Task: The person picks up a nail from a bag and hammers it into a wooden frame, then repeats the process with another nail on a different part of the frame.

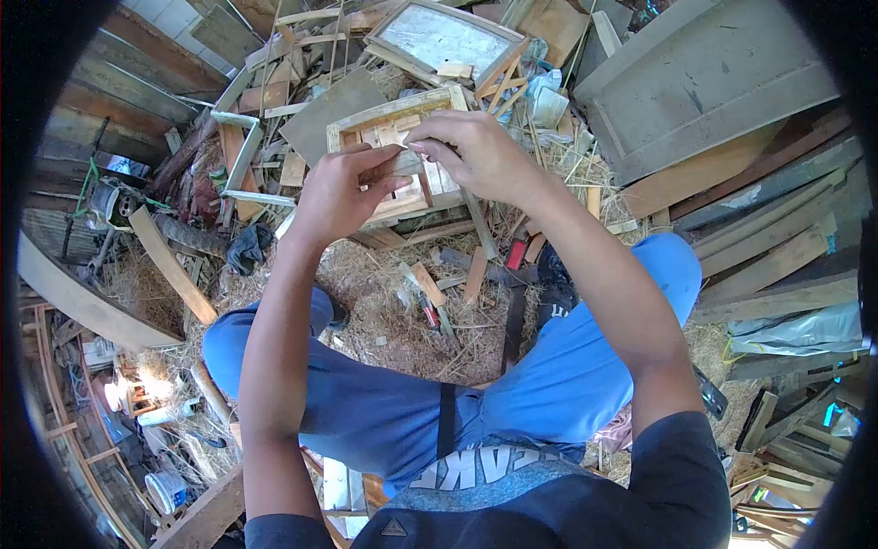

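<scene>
My left hand point(340, 190) holds a small, flat greyish piece, apparently wood point(401, 165), between thumb and fingers. Close by on its right, my right hand point(480, 154) is closed in a pinch at the upper edge of that piece. Whatever lies between its fingertips is too small to make out. Below both hands rests a pale wooden frame point(347, 135) with slats inside, partly hidden by the hands. On the ground in front of my legs lie a tool with a red and black handle point(428, 311) and a red object point(517, 254).
A framed pane point(439, 38) lies at the back among wood scraps. A large grey panel point(704, 87) leans at the right above stacked boards point(777, 261). A white angular frame point(240, 156) and a curved plank point(172, 265) are on the left. Straw and shavings cover the ground.
</scene>
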A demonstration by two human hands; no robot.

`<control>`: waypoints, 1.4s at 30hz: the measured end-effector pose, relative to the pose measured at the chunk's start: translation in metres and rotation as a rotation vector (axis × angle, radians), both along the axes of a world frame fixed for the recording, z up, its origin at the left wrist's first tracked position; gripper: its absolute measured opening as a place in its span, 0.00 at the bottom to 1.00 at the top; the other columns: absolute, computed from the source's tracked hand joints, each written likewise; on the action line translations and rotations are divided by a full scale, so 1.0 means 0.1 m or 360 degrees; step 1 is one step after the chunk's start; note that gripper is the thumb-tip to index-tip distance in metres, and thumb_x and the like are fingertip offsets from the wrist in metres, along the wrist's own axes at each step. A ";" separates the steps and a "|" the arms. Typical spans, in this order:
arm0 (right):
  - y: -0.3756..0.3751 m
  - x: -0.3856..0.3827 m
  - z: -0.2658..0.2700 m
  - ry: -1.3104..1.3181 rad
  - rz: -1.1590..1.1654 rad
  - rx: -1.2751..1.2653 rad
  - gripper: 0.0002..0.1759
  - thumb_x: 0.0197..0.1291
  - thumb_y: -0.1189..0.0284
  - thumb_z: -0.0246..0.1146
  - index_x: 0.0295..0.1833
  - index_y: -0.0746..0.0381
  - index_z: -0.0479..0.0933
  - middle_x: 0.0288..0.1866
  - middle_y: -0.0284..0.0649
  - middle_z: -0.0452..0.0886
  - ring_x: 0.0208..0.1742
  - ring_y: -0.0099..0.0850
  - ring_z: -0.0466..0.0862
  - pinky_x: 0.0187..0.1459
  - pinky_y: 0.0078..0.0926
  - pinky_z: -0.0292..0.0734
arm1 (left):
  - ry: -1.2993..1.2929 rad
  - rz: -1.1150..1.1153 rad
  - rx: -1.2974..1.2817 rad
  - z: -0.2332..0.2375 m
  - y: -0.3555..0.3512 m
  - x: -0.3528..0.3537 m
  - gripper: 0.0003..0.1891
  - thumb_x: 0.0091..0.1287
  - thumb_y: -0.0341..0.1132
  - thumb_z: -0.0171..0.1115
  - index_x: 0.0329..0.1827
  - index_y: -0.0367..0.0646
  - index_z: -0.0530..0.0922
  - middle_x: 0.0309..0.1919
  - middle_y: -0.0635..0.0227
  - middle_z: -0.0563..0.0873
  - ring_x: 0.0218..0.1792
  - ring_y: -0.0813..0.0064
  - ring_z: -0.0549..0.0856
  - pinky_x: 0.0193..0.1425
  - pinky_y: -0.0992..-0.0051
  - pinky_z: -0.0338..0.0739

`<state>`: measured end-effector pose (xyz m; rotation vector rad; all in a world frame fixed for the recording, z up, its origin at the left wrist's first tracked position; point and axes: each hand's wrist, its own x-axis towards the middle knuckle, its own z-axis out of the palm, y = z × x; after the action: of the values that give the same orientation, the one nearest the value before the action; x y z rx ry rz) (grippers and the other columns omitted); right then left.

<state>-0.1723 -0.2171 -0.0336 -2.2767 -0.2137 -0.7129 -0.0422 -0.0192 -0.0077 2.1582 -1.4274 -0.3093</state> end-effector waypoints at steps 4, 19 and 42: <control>0.08 0.02 0.03 0.0228 -0.0117 0.0390 0.10 0.72 0.72 0.71 0.50 0.69 0.87 0.40 0.45 0.91 0.38 0.33 0.91 0.44 0.35 0.85 | 0.0008 0.0007 0.0006 -0.03 0.01 0.03 0.22 0.67 0.40 0.79 0.61 0.39 0.89 0.41 0.55 0.91 0.41 0.56 0.93 0.46 0.61 0.84; 0.09 0.12 -0.02 0.0891 -0.0087 0.1867 0.09 0.69 0.74 0.74 0.40 0.69 0.83 0.36 0.40 0.83 0.34 0.27 0.87 0.37 0.28 0.92 | 0.0014 0.0056 0.0019 0.00 -0.02 0.01 0.22 0.67 0.40 0.78 0.61 0.41 0.89 0.41 0.55 0.91 0.40 0.53 0.92 0.46 0.61 0.84; -0.15 0.04 -0.25 0.0938 -0.0487 0.1536 0.19 0.76 0.58 0.69 0.48 0.66 0.83 0.37 0.41 0.86 0.36 0.28 0.88 0.34 0.31 0.84 | -0.0098 -0.0033 -0.0129 -0.06 0.02 -0.01 0.20 0.69 0.41 0.77 0.60 0.40 0.89 0.45 0.56 0.91 0.44 0.55 0.92 0.51 0.59 0.85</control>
<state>-0.1683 -0.2317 -0.0591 -1.4775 0.6396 -0.1685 -0.0436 -0.0167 -0.0133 2.1051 -1.4714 -0.1908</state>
